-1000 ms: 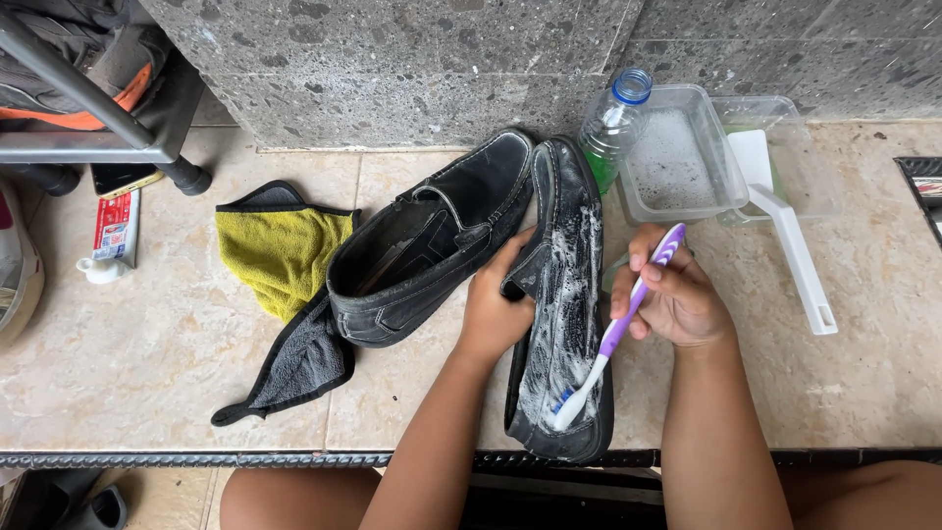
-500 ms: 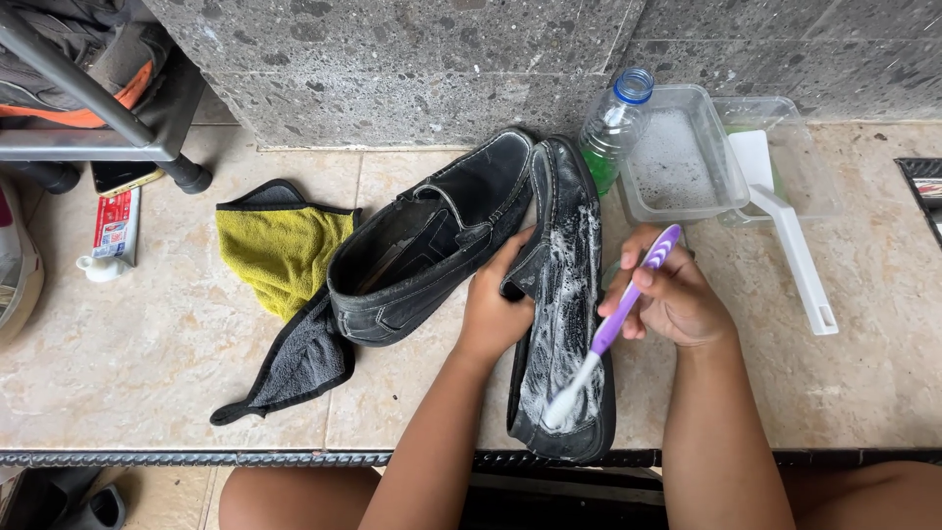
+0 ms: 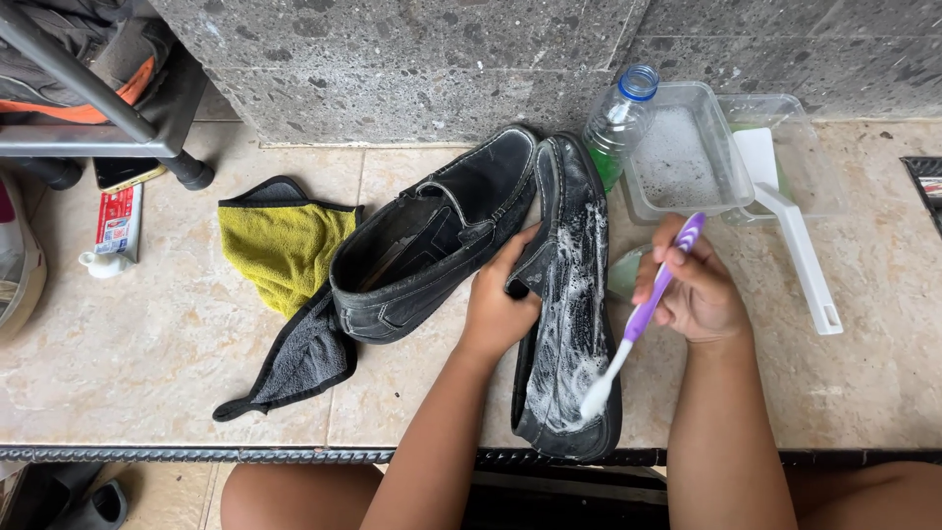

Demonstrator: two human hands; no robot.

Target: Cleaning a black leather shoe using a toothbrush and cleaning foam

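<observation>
Two black leather shoes lie on a beige tiled floor. One shoe (image 3: 432, 245) rests on its sole to the left. The other, a soapy shoe (image 3: 569, 294), is turned on its side with white foam over it. My left hand (image 3: 498, 299) grips this soapy shoe at its opening. My right hand (image 3: 695, 288) holds a purple and white toothbrush (image 3: 643, 316), whose bristles touch the foam near the shoe's near end.
A yellow cloth (image 3: 280, 250) and a dark grey cloth (image 3: 299, 363) lie left of the shoes. A toothpaste tube (image 3: 113, 231) is at far left. Behind stand a plastic bottle (image 3: 616, 123), clear containers (image 3: 687, 147) and a white-handled brush (image 3: 795, 236). A metal grate (image 3: 245, 454) edges the floor.
The toothbrush head has shifted slightly along the foamy shoe near its near end, with my right hand moving a little. My left hand keeps its grip in the same place.
</observation>
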